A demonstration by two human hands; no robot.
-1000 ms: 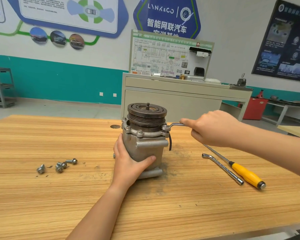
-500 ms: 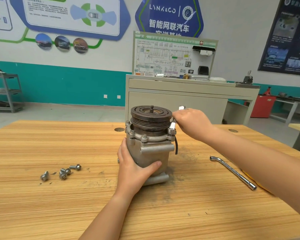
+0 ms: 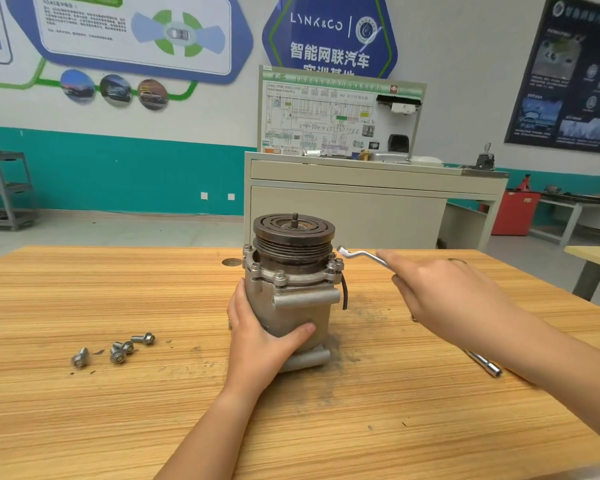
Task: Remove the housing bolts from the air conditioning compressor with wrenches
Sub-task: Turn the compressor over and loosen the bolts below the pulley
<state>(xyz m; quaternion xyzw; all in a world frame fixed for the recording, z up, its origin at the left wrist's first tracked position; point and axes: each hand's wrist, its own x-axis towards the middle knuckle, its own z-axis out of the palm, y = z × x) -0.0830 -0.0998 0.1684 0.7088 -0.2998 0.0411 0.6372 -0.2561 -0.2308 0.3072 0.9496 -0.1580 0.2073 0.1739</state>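
Compressor [image 3: 291, 306] upright at table [image 3: 84, 427] centre | I see left hand [image 3: 257, 341] clasping its body from 7 o'clock | right hand [image 3: 447, 299] grasping wrench [image 3: 361, 254], head free at compressor's 3 o'clock | loose bolts [image 3: 118, 349] at 9 o'clock

Table [image 3: 326, 427]: light wood grain, dark grime [image 3: 362, 306] right of centre.
Centre: compressor [image 3: 291, 306], standing upright.
Left: four loose bolts [image 3: 118, 351], clustered, well apart from it.
Right: wrench [image 3: 485, 365], lying flat, partly hidden.
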